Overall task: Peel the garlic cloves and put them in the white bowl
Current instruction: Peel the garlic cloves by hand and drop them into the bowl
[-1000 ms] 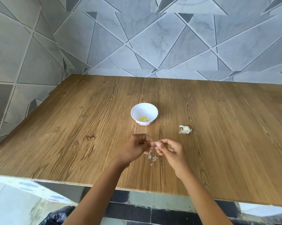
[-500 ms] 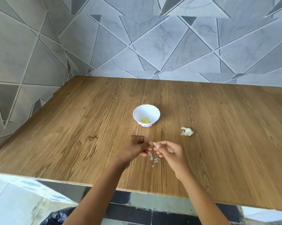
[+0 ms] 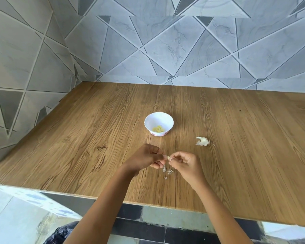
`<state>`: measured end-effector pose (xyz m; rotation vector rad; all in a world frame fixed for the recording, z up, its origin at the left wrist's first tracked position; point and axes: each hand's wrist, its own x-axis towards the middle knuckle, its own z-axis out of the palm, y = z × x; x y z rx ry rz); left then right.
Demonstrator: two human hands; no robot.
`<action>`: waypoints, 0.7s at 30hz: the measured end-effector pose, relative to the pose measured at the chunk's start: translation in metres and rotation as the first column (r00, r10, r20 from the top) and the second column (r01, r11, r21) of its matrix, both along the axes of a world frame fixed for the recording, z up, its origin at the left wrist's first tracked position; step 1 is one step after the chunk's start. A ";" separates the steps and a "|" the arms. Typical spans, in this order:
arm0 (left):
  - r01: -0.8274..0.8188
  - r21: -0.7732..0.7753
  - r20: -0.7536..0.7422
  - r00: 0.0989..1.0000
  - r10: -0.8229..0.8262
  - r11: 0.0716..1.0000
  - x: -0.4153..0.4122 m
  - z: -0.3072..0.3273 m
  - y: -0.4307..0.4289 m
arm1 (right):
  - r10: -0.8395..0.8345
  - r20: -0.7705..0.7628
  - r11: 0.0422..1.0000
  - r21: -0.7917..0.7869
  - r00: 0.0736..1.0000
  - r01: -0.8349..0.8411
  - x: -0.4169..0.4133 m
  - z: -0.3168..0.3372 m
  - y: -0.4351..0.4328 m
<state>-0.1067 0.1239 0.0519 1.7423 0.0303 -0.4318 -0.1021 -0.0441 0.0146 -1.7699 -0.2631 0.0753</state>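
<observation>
On the near side of the white bowl [image 3: 153, 120], almost straight back from it toward the person, the left hand [image 3: 144, 158] and right hand [image 3: 185, 166] meet fingertip to fingertip just above the table [image 3: 95, 138]. Each has its fingers curled and pinches one end of a small garlic clove [image 3: 168, 157], which seems to lie crosswise between them, parallel to the bowl's near rim, though it is too small to be sure. Both wrists are bent inward, the forearms coming up from the table's front edge in a narrow V.

Directly under the pinch, nearer still from the bowl, a few skin scraps [image 3: 167, 170] lie on the wood, so the peeling looks part-way through.

The bowl sits beyond the clove, well apart from it, with pale peeled cloves [image 3: 158, 129] already in its bottom. Neither hand is clearly closer to it. The drop probably calls for a short forward reach by whichever hand keeps the clove.

Right of the bowl and a little nearer lies a remaining garlic piece [image 3: 203, 141] with its skin still on — closer to the right hand.
</observation>
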 end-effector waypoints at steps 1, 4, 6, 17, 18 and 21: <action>-0.006 -0.023 -0.009 1.000 0.006 1.000 -0.001 -0.001 0.000 | 0.005 -0.025 1.000 0.027 1.000 -0.005 0.000 0.000 0.000; -0.038 -0.135 -0.058 0.998 0.030 0.990 -0.005 -0.005 0.002 | 0.015 -0.152 0.990 0.144 0.988 0.007 -0.002 0.001 -0.001; -0.069 -0.199 -0.085 0.995 0.053 0.977 -0.007 -0.006 0.004 | 0.011 -0.196 0.989 0.143 0.981 0.018 -0.002 -0.002 -0.003; -0.186 -0.069 0.126 0.973 0.193 0.980 -0.015 -0.021 0.001 | 0.023 0.226 0.958 -0.284 0.974 0.044 -0.005 -0.023 -0.002; -0.188 -0.063 0.132 0.972 0.195 0.980 -0.014 -0.021 0.001 | 0.016 0.240 0.958 -0.282 0.971 0.054 -0.005 -0.022 -0.002; -0.192 -0.052 0.150 0.969 0.198 0.980 -0.014 -0.023 0.000 | 0.006 0.226 0.970 -0.239 0.974 0.049 -0.003 -0.020 0.001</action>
